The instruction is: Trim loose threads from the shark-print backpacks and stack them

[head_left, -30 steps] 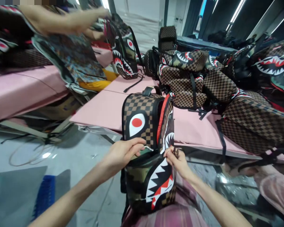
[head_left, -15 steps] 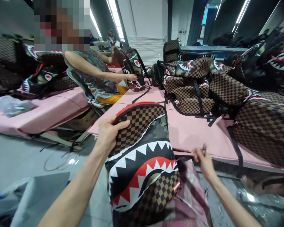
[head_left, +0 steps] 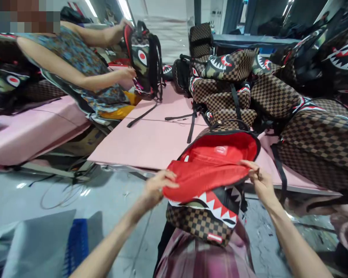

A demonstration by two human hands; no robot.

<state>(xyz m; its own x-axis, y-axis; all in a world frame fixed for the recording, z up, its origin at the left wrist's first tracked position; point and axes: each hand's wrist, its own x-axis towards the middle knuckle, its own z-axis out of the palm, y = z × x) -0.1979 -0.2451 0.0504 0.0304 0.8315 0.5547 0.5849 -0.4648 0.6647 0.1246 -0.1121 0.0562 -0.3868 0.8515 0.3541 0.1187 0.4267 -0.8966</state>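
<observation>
Nearest, plaid cloth (head_left: 200,256) covers the seated person's lap. Over it, at twelve o'clock from the sitter, a checked backpack (head_left: 201,223) is tilted against the near edge of the pink table (head_left: 139,146), its mouth wide open and its red lining (head_left: 205,179) exposed.

Left hand (head_left: 155,187): fingers closed on the lining at the panel's ten o'clock side. Right hand (head_left: 261,183): thumb and fingers gripping the panel's edge at two o'clock; a small dark item there is too unclear to identify.

Assessment: the opening is best spread with even tension from both sides, gripping near the seam rather than by loose lining, so that the cloth lies flat and its folds can be seen. Steady support beneath should limit twisting.

Beyond, loose straps (head_left: 193,129) lie on the table at twelve. Piled backpacks (head_left: 234,98) stand at one o'clock. At eleven, a co-worker (head_left: 100,92) handles another backpack (head_left: 143,63), upright.
</observation>
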